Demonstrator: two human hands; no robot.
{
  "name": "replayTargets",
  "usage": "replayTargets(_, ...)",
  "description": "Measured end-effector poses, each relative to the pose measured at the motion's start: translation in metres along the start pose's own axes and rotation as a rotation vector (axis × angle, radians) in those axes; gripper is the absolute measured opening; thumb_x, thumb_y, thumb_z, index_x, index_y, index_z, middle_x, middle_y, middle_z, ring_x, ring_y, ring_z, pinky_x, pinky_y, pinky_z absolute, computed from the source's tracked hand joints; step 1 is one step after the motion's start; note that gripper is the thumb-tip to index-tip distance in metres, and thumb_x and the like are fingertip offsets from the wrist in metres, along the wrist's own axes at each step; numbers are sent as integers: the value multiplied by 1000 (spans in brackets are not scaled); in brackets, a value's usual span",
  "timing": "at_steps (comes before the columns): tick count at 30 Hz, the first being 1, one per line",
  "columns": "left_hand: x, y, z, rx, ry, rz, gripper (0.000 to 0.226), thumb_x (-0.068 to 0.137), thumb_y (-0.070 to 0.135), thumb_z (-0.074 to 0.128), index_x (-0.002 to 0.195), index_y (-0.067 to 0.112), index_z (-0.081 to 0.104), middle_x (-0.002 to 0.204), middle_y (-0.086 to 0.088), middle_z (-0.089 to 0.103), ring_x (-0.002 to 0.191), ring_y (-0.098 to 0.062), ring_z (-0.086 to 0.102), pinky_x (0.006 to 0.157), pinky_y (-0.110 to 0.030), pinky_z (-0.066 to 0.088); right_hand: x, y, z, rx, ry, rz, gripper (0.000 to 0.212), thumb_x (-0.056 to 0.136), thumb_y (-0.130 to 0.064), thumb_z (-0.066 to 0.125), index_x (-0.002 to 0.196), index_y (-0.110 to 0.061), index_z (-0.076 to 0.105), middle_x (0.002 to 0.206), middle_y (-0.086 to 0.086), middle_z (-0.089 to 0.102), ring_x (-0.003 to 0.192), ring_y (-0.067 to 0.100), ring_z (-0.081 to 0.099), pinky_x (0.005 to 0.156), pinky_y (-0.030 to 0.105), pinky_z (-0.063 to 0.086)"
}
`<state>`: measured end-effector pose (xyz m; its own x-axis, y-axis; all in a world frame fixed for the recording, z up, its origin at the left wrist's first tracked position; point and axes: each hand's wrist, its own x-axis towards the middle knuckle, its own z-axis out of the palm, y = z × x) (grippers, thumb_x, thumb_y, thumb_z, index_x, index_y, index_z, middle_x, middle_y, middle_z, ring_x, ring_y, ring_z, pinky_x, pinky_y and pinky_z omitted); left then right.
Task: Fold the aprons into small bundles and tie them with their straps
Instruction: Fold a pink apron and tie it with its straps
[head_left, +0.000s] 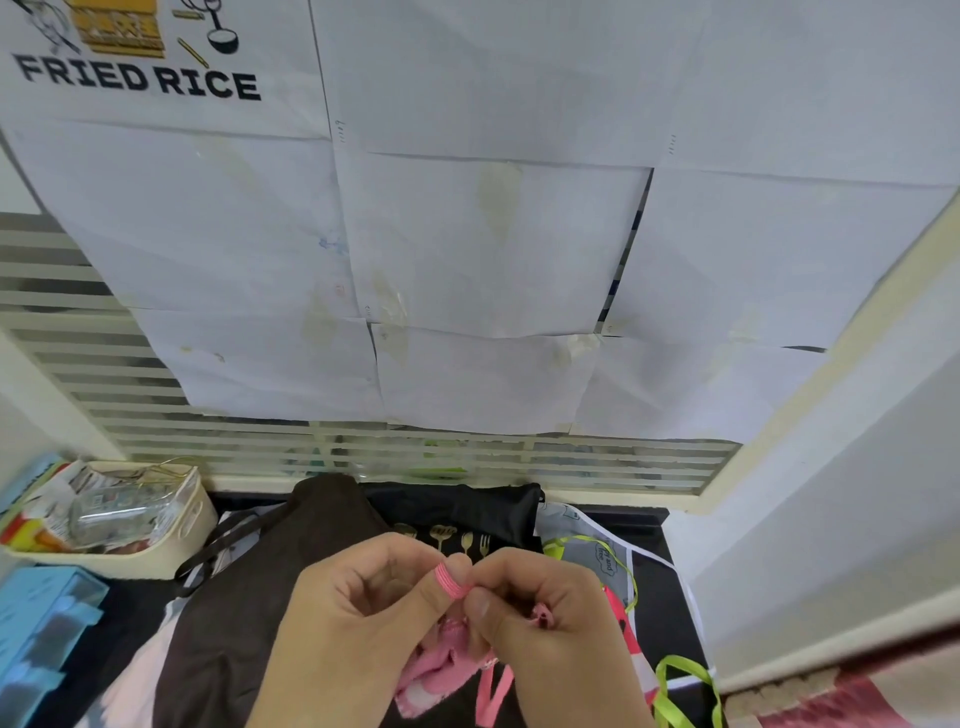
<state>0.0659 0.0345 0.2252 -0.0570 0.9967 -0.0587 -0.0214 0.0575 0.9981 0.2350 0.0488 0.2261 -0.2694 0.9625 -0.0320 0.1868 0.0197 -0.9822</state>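
Observation:
Both my hands are raised together at the bottom centre. A pink strap (451, 581) is wound round the thumb of my left hand (353, 613). My right hand (540, 613) pinches the same strap just beside that thumb. Below the hands hangs a small pink apron bundle (434, 675), mostly hidden by them, with loose pink strap ends (491, 693) dangling. Under it lie a brown apron (260, 587), a black apron (457, 512) printed with gold cutlery, and a white patterned apron (597, 551) with lime-green straps (685, 691).
A cream basket (200, 525) holding a glass jar and packets stands at the left. A blue box (41, 623) sits at the lower left. Behind the dark table rises a louvred window covered with white paper sheets (483, 260). A white wall (857, 493) closes the right side.

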Motion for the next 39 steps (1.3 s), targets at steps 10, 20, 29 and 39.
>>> replayTargets(10, 4, -18, 0, -179, -101, 29, 59, 53, 44, 102, 90, 1, 84, 104, -21, 75, 88, -36, 76, 80, -31, 61, 6, -1, -8, 287, -95, 67, 15, 79, -15, 70, 64, -16, 73, 52, 6, 62, 44, 11, 49, 48, 19, 40)
replayTargets(20, 2, -12, 7, -120, -46, 24, 7, 78, 20, 78, 81, 15, 83, 94, -12, 80, 75, -20, 73, 61, -21, 58, 0, -1, -3, 173, 9, 70, 25, 93, -3, 69, 86, -27, 74, 78, 0, 72, 65, 7, 62, 64, 19, 49)
replayTargets(29, 9, -20, 2, -420, -82, -23, 59, 56, 55, 98, 77, 6, 72, 67, -21, 62, 67, -35, 65, 67, -33, 57, -1, 14, -23, -453, 180, -240, 28, 97, -8, 54, 96, -35, 63, 90, -13, 61, 81, 8, 62, 70, 14, 45)
replayTargets(39, 9, -30, 2, -524, -66, -45, 57, 48, 40, 105, 72, 3, 68, 62, -18, 52, 62, -30, 59, 67, -35, 57, -2, 19, -18, -867, -61, -272, 11, 93, -42, 33, 90, -34, 40, 90, -12, 47, 68, 11, 48, 54, 25, 45)
